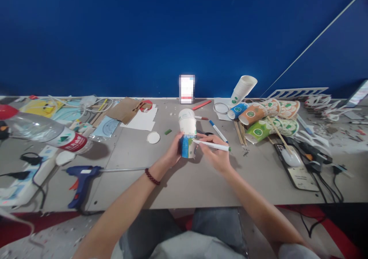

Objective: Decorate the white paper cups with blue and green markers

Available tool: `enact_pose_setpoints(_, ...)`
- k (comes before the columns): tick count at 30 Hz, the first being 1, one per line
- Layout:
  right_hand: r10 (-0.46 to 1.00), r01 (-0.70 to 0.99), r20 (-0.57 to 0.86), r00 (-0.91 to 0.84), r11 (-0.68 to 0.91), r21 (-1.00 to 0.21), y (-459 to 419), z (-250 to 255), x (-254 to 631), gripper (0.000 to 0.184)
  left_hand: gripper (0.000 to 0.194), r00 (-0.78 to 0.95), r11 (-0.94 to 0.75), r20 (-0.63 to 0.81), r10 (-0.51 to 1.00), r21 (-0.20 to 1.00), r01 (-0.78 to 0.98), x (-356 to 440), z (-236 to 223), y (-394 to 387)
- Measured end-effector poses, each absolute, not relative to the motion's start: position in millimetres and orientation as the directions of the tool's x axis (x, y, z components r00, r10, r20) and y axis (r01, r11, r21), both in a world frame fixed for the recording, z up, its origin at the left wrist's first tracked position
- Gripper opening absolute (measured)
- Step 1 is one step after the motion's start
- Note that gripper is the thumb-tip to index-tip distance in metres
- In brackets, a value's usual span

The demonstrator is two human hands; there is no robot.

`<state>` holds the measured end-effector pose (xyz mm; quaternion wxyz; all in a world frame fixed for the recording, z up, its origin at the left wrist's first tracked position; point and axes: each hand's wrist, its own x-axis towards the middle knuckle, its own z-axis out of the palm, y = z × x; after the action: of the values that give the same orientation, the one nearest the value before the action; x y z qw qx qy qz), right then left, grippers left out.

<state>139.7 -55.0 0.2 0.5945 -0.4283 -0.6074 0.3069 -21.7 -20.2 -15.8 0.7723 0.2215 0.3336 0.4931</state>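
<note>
My left hand (173, 150) is wrapped around the side of a paper cup (188, 151) that is partly blue, with a green strip and a white part. A white paper cup (187, 121) with a small green print sits right above it, touching it; whether the two are joined cannot be seen. In my right hand (215, 153) is a white marker with a green end (214, 145). Its tip meets the coloured cup near the green strip. A green cap (168, 132) and a white paper disc (153, 137) lie to the left.
A blue hot glue gun (83, 178) and a water bottle (48, 132) lie on the left. On the right are stacked white cups (243, 89), printed cups (267, 113), a blue marker (218, 131) and a phone (301, 176). A blue wall (138, 40) bounds the desk behind.
</note>
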Motion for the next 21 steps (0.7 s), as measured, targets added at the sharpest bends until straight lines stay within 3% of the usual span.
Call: enact_pose_setpoints(21, 0.875, 0.141, 0.477, 0.081, 0.464, -0.874, -54.3, -1.8, 140.7, 0.012, 0.025, 0.324, 0.426, -0.279, 0.904, 0.646, -0.633, -21.1, -10.3, -21.3)
